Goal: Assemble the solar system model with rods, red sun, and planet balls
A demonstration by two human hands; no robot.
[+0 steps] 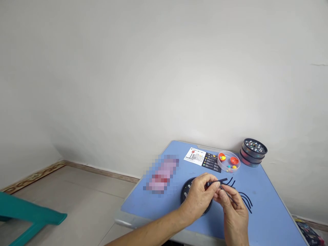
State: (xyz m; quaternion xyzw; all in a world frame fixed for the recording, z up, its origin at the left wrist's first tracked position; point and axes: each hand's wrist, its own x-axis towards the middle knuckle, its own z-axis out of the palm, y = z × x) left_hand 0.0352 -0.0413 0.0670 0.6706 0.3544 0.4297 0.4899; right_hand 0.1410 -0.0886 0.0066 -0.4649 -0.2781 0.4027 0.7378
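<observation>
My left hand (197,196) is closed on a dark stick-like piece (223,180), pinched between thumb and fingers. My right hand (235,213) pinches a thin black rod (232,197), its end close to the left fingertips. Whether the two pieces are joined cannot be seen behind the fingers. Several curved black rods (248,201) lie behind and to the right of the right hand. Partly under my left hand and wrist is a round black disc (183,191) with light markings.
On the blue table (266,218) lie a printed instruction sheet (196,156) and a blurred pinkish item (165,174). A clear round tray (229,171) holds red cups and small coloured balls. Stacked round black-lidded containers (253,153) stand by the wall. A green stool (30,208) is at left.
</observation>
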